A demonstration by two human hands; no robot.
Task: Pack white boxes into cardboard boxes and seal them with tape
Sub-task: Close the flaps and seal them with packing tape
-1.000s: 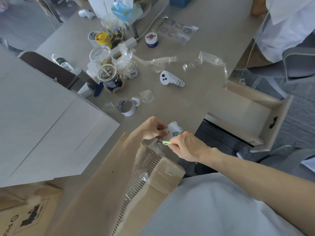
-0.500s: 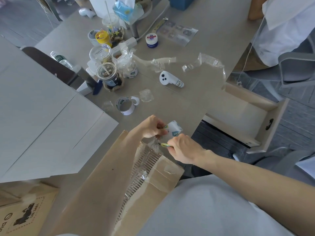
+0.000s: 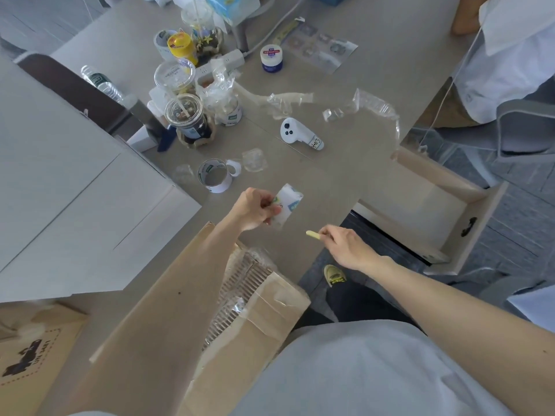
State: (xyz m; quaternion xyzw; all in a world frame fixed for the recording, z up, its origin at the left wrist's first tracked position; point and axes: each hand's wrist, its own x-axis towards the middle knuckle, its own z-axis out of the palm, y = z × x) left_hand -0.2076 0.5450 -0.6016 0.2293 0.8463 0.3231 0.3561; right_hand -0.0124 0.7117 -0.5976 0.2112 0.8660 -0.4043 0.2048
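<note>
Head view: the left hand (image 3: 255,210) has its grip clamped on a tape roll (image 3: 288,205) over bare tabletop (image 3: 345,175). The right hand (image 3: 345,247), apart from it at the tabletop's near edge, pinches a small yellow tool (image 3: 312,234). The cardboard box (image 3: 270,304) sits at that edge under the left forearm. White boxes (image 3: 75,190) crowd the left.

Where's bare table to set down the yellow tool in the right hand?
Best patch: bare table between the controller, the drawer and the right hand gripping the yellow tool. Another lies right of the sticker sheet. Crowded: cups and jars far left, tape roll, film scraps.
</note>
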